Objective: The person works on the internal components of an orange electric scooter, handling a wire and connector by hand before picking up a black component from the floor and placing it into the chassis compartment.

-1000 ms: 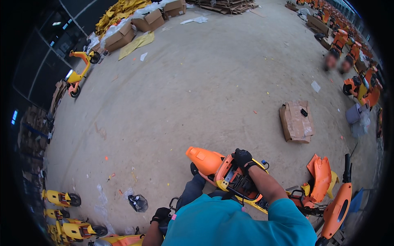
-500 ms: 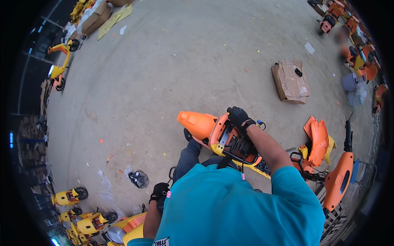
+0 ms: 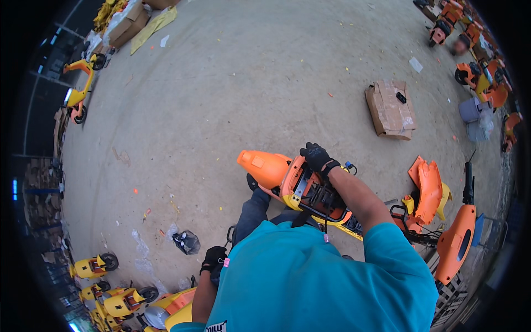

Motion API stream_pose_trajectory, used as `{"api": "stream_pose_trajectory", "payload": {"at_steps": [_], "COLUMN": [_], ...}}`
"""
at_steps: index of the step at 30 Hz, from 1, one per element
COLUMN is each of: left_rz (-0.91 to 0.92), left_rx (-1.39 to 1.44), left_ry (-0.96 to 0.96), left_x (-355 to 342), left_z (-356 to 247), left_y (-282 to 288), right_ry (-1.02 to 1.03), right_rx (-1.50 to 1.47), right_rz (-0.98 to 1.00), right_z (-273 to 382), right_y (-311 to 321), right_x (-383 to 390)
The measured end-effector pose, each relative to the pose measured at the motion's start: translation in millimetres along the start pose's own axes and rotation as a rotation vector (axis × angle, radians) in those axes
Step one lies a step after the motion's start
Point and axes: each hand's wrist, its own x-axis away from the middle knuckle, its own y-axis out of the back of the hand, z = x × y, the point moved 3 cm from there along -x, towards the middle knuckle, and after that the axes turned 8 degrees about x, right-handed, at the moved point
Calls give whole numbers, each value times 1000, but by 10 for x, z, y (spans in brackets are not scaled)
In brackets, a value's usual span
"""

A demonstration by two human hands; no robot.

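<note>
An orange and yellow scooter (image 3: 265, 167) stands in front of my body, its orange tail pointing left and its frame opened to show black parts and wires (image 3: 323, 198). My right hand (image 3: 316, 157), in a black glove, is curled at the far edge of the orange body panel. Whatever it grips is hidden under the fingers. My left hand (image 3: 213, 258), also gloved in black, hangs low by my left hip with fingers curled, partly covered by my shirt; its contents cannot be made out. The orange front piece with black handlebar grip (image 3: 469, 191) lies to the right.
A cardboard box (image 3: 390, 110) with a small black item on top lies beyond the scooter. Loose orange panels (image 3: 428, 191) are at the right. A black plastic bag (image 3: 186, 242) lies at left. More scooters (image 3: 123, 303) stand at lower left, others (image 3: 492, 83) at far right.
My right hand has shifted slightly left along the panel edge. The scooter and my left hand are almost unmoved.
</note>
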Motion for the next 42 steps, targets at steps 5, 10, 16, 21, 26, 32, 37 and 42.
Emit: {"api": "stream_pose_trajectory", "payload": {"at_steps": [5, 10, 16, 21, 26, 32, 37, 42], "left_rz": [20, 43, 67, 37, 13, -148, -169, -123], "left_rx": [59, 65, 65, 27, 165, 782, 1043, 1043], "left_ry": [17, 34, 62, 47, 50, 462, 591, 514], "left_x": [24, 1, -38, 6, 80, 78, -287, -1005], "left_z": [186, 185, 61, 108, 138, 76, -28, -554], "left_y": [-157, -146, -2, -25, 68, 598, 1218, 1804], "right_ry": [-294, -315, 63, 6, -253, -184, -98, -739], "right_rx": [-133, -136, 50, -4, -311, -495, -551, -1885], "right_rz": [114, 125, -91, -107, -165, -296, -276, -165], "right_z": [-112, -211, 44, 37, -237, -621, -446, -174], "right_y": [-79, -203, 23, 45, -2, -543, -902, -944], "right_x": [-54, -41, 37, 81, 189, 703, 1191, 1197]}}
